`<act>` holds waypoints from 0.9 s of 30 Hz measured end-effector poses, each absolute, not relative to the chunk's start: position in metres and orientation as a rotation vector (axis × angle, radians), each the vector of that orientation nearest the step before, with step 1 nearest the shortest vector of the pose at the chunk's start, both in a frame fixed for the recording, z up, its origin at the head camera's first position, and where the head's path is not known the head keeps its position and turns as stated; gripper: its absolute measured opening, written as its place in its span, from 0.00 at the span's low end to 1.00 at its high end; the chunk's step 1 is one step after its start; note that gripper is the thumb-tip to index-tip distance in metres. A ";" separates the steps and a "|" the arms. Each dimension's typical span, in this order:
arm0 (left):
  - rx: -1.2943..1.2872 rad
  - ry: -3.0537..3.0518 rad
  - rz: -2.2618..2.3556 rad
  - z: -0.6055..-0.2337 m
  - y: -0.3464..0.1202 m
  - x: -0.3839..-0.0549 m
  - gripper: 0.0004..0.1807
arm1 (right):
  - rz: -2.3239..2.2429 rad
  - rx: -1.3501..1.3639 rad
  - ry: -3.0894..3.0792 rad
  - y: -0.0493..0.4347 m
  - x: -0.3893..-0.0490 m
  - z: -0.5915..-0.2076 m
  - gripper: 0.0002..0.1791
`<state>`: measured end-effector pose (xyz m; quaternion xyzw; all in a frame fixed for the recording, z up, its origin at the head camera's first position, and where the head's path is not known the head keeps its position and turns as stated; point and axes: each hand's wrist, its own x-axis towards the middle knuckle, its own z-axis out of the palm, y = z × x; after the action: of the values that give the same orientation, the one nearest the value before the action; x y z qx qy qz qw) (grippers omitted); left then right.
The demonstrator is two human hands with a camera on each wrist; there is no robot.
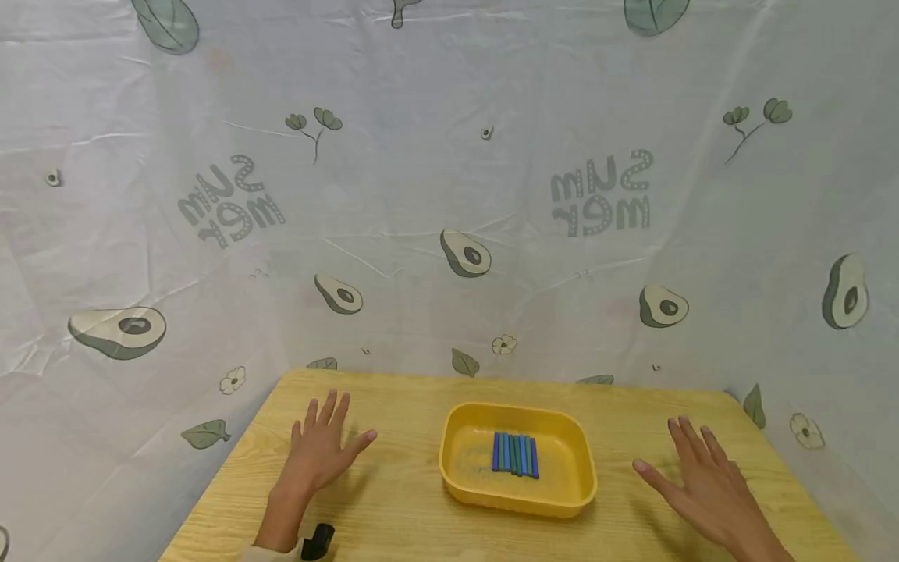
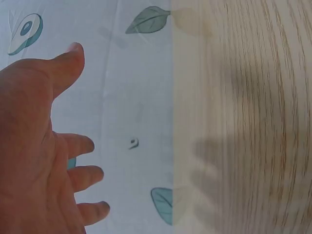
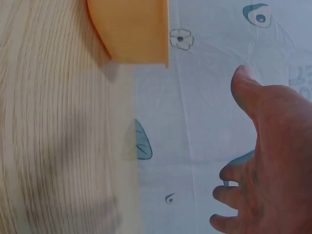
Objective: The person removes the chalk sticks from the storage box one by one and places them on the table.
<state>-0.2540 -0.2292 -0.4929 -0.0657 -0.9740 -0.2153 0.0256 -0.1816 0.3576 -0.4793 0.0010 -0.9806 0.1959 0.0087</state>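
A yellow plastic basin (image 1: pixel 463 488) stands near the middle of the wooden table. Inside it, several thin blue and green sticks (image 1: pixel 516 455) lie side by side in a row; their exact kind I cannot tell. To the left of the basin, my left hand (image 1: pixel 319 453) hovers over the table with fingers spread and nothing in it. My right hand (image 1: pixel 709 488) is held likewise on the right side, apart from the basin, thumb toward it. The right wrist view catches one end of the basin (image 3: pixel 134 31); the left wrist view has only my empty left hand (image 2: pixel 39 146).
The wooden table (image 1: pixel 393 406) reaches back to a pale cloth (image 1: pixel 407 187) printed with avocados, leaves and "summer". This cloth also hangs along both sides of the table. A black band piece (image 1: pixel 319 542) sits at my left wrist by the sleeve.
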 end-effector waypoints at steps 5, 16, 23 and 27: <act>-0.256 -2.986 -0.691 -0.488 -0.221 -0.261 0.54 | 0.664 0.078 -3.032 0.346 -0.185 -0.471 0.57; -0.296 -2.956 -0.836 -0.478 -0.203 -0.267 0.53 | 0.718 0.084 -3.093 0.325 -0.192 -0.467 0.57; -0.327 -2.944 -0.888 -0.475 -0.192 -0.267 0.51 | 0.797 0.080 -3.116 0.316 -0.194 -0.471 0.58; -0.347 -2.940 -0.917 -0.472 -0.183 -0.268 0.51 | 0.846 0.087 -3.119 0.310 -0.197 -0.471 0.58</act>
<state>-0.2682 -0.1830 -0.4719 -0.1120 -0.9484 -0.2957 0.0212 -0.1970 0.3097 -0.4713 0.0269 -0.9637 0.2615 -0.0457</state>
